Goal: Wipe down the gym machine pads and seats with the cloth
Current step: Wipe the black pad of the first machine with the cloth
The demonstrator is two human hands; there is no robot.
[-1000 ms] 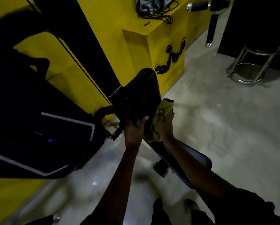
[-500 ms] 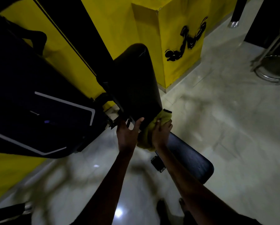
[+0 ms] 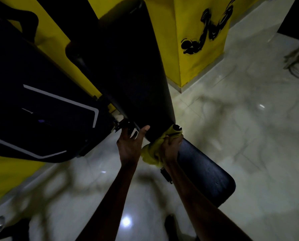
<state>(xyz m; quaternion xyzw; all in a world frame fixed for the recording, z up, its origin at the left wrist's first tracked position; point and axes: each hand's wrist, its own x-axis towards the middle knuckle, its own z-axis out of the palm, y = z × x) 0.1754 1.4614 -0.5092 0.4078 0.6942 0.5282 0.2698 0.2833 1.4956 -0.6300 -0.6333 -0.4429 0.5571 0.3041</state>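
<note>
Just below the middle of the frame, the right hand [image 3: 172,147] gripped the bunched yellow cloth [image 3: 153,151], fingers curled into it. It pressed the cloth against the bottom end of the black back pad [image 3: 133,66], where that pad met the black seat pad [image 3: 206,174]. The seat pad ran down toward the lower right. The left hand [image 3: 130,145] sat just left of the cloth, its thumb laid straight against the back pad's lower edge. Its fingers reached toward a metal bracket [image 3: 124,126] beside the pad, but the gloom hid whether they closed around anything. A black machine panel [image 3: 41,110] with pale lines filled the left of the frame. A yellow pillar [image 3: 188,66] bearing a black figure stood at the upper right on the pale tiled floor [image 3: 240,127].
</note>
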